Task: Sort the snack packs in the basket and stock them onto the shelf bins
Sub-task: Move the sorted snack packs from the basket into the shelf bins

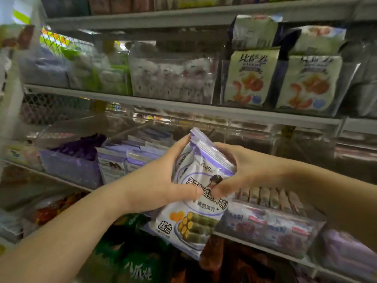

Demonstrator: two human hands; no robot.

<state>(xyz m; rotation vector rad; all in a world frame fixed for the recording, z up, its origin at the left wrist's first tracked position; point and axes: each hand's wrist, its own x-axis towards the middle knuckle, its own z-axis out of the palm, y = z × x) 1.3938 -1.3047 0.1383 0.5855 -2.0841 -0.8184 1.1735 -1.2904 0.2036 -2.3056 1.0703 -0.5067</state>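
Observation:
Both hands hold a small stack of purple-and-white seaweed roll snack packs (195,219) upright in front of the middle shelf. My left hand (163,180) grips the stack's left side, thumb across the front. My right hand (242,170) clasps the right side, fingers curled onto the front. Just behind and to the left, a clear shelf bin (114,172) holds matching purple-and-white packs (142,150). The basket is out of view.
A bin of dark purple packs (71,160) stands at the left. The upper shelf carries pizza-roll bags (251,78) and a clear bin of small white packs (173,78). A bin of pink and purple packs (271,227) sits lower right. Green and brown bags (138,266) lie below.

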